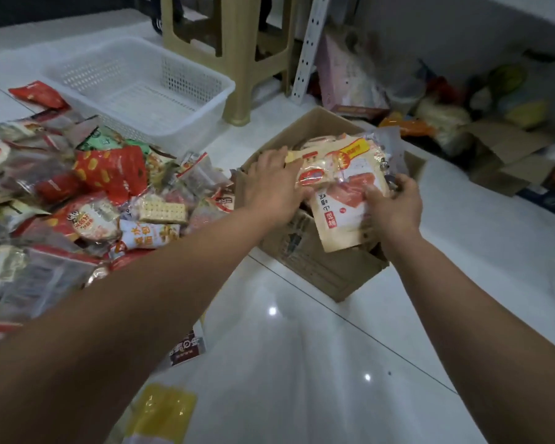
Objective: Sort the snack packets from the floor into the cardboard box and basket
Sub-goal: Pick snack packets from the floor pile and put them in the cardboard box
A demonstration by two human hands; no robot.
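An open cardboard box [314, 267] stands on the white floor at centre right, with cream and red snack packets [343, 187] stacked in it and poking above its rim. My left hand [273, 187] grips the left side of that stack. My right hand [394, 203] holds its right side, fingers curled round the packets' edge. A big heap of mixed snack packets [87, 193] covers the floor on the left. Behind the heap sits a white plastic basket [141, 88] with nothing visible inside.
A beige plastic stool [237, 52] stands behind the basket. Bags, a second cardboard box [507, 155] and other clutter line the wall at the right. A dark packet [188, 347] and a yellow packet [164, 411] lie on the floor near me.
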